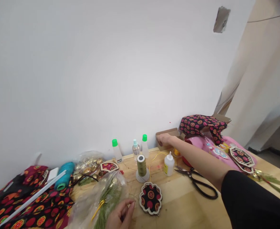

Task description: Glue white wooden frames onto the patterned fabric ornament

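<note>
My left hand (pixel 122 214) is low at the front edge, thumb and fingers pinched together; what they hold, if anything, is too small to make out. Beside it lies a green tassel bundle (pixel 107 194) with a yellow tie, partly under clear plastic. To its right is a flower-shaped pendant (pixel 150 198), dark patterned cloth in a pale scalloped frame. My right hand (pixel 163 139) reaches far across the table to a small cardboard box (pixel 170 132) by the wall. Its fingers are bent downward and closed, their tips hidden.
Behind the pendant stand an olive thread spool (pixel 141 167), a white glue bottle (pixel 168 164), green-capped bottles (pixel 117 151) and a spray bottle (pixel 136 149). Black scissors (pixel 199 183) lie under my right arm. Gold bells (pixel 89 163), teal thread (pixel 64 175) and patterned cloth (pixel 35 210) are leftward.
</note>
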Demonstrator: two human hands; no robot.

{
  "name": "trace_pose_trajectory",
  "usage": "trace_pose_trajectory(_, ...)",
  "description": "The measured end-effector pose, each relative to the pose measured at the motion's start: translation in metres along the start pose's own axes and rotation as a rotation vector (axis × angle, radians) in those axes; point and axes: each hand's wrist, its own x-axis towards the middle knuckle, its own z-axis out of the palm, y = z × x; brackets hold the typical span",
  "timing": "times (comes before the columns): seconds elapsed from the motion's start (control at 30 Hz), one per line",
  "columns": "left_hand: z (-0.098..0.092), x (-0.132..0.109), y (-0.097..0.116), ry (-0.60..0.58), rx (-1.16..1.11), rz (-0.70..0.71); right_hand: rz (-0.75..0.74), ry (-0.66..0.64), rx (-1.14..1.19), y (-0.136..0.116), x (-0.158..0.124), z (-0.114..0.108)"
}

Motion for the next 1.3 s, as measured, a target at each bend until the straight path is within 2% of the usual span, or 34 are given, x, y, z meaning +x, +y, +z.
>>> trace_pose_trajectory(0.13, 0.001, -0.002, 0.006, 0.003, 0.043, 0.017, 0.018, 0.015, -0.013, -0.006, -0.008, -0.002)
trace_pose_trajectory(0.3, 0.003, -0.011, 0.025, 0.061, 0.118, 0.052, 0.016, 0.082, -0.045, -0.017, -0.024, -0.004)
trace_pose_trajectory(0.4, -0.006, -0.021, 0.037, 0.095, 0.169, 0.080, 0.030, 0.160, -0.060, -0.018, -0.038, -0.014)
trace_pose_trajectory(0.53, -0.044, -0.036, 0.038, 0.157, 0.241, 0.089, 0.093, 0.359, -0.046, -0.011, -0.073, -0.041)
trace_pose_trajectory(0.57, -0.057, -0.038, 0.034, 0.196, 0.270, 0.084, 0.106, 0.413, -0.036, -0.011, -0.084, -0.048)
trace_pose_trajectory(0.63, -0.083, -0.038, 0.022, 0.308, 0.427, 0.164, 0.099, 0.510, -0.005, -0.018, -0.107, -0.060)
trace_pose_trajectory(0.67, -0.095, -0.035, 0.015, 0.313, 0.513, 0.210, 0.074, 0.562, 0.023, -0.025, -0.118, -0.063)
trace_pose_trajectory(0.73, -0.112, -0.027, 0.002, 0.313, 0.616, 0.252, -0.096, 0.705, 0.151, -0.046, -0.137, -0.063)
trace_pose_trajectory(0.8, -0.121, -0.019, -0.007, 0.301, 0.658, 0.241, -0.264, 0.769, 0.182, -0.073, -0.151, -0.054)
trace_pose_trajectory(0.83, -0.122, -0.015, -0.009, 0.296, 0.673, 0.229, -0.351, 0.760, 0.179, -0.087, -0.156, -0.046)
trace_pose_trajectory(0.9, -0.121, -0.011, -0.010, 0.289, 0.713, 0.204, -0.504, 0.707, 0.151, -0.113, -0.161, -0.026)
trace_pose_trajectory(1.0, -0.116, -0.009, -0.007, 0.266, 0.761, 0.176, -0.620, 0.629, 0.129, -0.137, -0.162, 0.006)
trace_pose_trajectory(1.2, -0.106, -0.002, -0.005, 0.256, 0.800, 0.123, -0.658, 0.544, 0.295, -0.141, -0.165, 0.051)
trace_pose_trajectory(1.3, -0.104, 0.003, -0.009, 0.278, 0.774, 0.109, -0.574, 0.531, 0.389, -0.136, -0.172, 0.063)
